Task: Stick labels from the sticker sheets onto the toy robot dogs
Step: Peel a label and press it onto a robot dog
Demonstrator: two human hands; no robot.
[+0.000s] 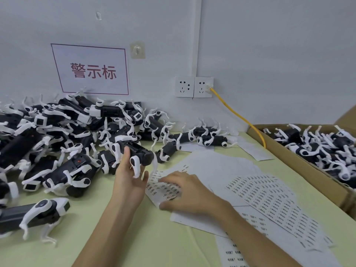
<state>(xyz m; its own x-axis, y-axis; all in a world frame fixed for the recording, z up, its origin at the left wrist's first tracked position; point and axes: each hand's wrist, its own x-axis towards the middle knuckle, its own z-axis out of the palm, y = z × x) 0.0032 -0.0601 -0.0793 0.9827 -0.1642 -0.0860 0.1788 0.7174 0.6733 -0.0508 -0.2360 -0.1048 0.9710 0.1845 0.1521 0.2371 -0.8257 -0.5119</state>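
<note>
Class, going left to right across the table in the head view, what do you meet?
A pile of toy dogs → left hand holding a toy dog → right hand resting on a sticker sheet → fanned sticker sheets → cardboard box of more dogs.

A double wall socket [194, 87] sits above the pale green tabletop [134, 237]. From it a yellow cable [238, 114] drops rightward to a cardboard box [308, 170]. Left of the socket hangs a red-lettered sign [92, 69], with an adhesive hook [137, 50] between them.
</note>
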